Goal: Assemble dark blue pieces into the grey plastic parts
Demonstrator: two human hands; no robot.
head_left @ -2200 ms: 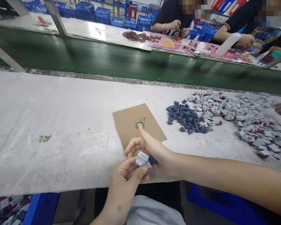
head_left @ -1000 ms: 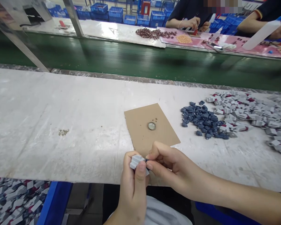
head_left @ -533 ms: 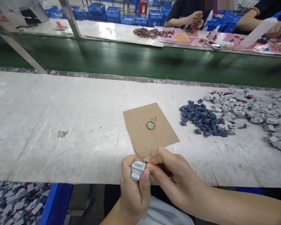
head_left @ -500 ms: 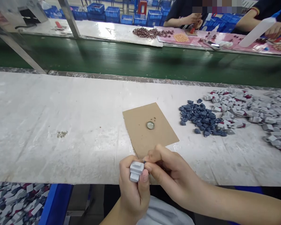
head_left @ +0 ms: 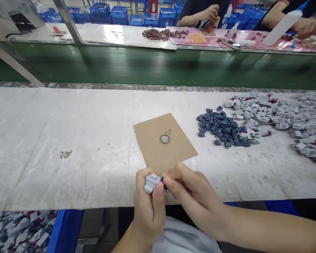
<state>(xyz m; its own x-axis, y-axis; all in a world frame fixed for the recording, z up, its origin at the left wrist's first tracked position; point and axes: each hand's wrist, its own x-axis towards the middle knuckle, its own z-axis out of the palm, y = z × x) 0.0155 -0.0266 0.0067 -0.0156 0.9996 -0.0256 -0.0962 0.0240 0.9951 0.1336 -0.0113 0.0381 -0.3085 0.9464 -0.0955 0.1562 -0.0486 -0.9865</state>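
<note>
A small light-grey plastic piece (head_left: 152, 182) is pinched between the thumb and fingers of my left hand (head_left: 149, 207), just over the table's front edge. My right hand (head_left: 192, 193) closes its thumb and forefinger on a small dark-blue piece (head_left: 164, 183), which meets the right side of the grey one. Fingers hide most of the blue piece. Beyond my hands lies a brown cardboard sheet (head_left: 150, 140), and on it a crimped metal bottle cap (head_left: 165, 138) rests with its hollow side up.
To the right are a heap of dark-blue pieces (head_left: 221, 128) and a large pile of grey and maroon pieces (head_left: 284, 117). A blue bin (head_left: 65, 230) holds similar pieces at lower left. Past a green conveyor belt (head_left: 121, 65), co-workers' hands (head_left: 212, 15) work at another table.
The grey piece has turned in my left hand, and more of the dark-blue piece shows at its right side. The whole view has shifted slightly.
</note>
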